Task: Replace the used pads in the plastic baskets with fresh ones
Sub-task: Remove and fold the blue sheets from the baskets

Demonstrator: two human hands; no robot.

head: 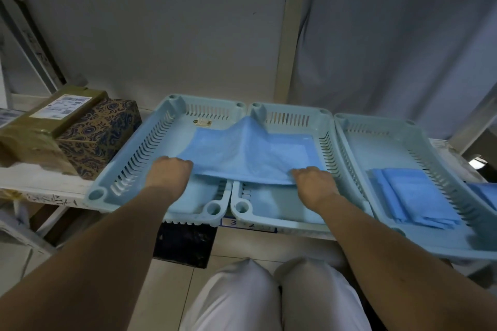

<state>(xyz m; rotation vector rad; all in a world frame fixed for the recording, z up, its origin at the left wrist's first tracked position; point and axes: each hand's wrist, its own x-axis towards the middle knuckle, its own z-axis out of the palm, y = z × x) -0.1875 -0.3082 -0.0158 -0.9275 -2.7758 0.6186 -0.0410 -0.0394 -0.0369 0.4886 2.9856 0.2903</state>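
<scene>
We count three pale blue plastic baskets side by side on a white shelf: the left basket at about 10 o'clock from picture centre, the middle basket at 12 to 1 o'clock, and the right basket at 3 o'clock, its near end tilted toward us past the shelf edge.

One unfolded blue pad stretches across the rims where the left and middle baskets meet, humped up over the divide. Our left hand grips its near left corner, fingers curled onto the edge, above the left basket. Our right hand pinches the near right edge, fingers curled under the sheet, above the middle basket. A second flat pad lies on the floor of the middle basket, partly under the raised sheet.

In the right basket, at 4 o'clock, sits a stack of folded blue pads; we cannot count its layers. One more piece of blue pad shows at the far right edge, outside that basket.

At 9 o'clock two boxes stand touching: one brown cardboard carton with a white label, and one patterned box in blue and gold just beside the left basket. A black crate sits below the shelf at 6 o'clock, and our two knees in white trousers fill the bottom.
</scene>
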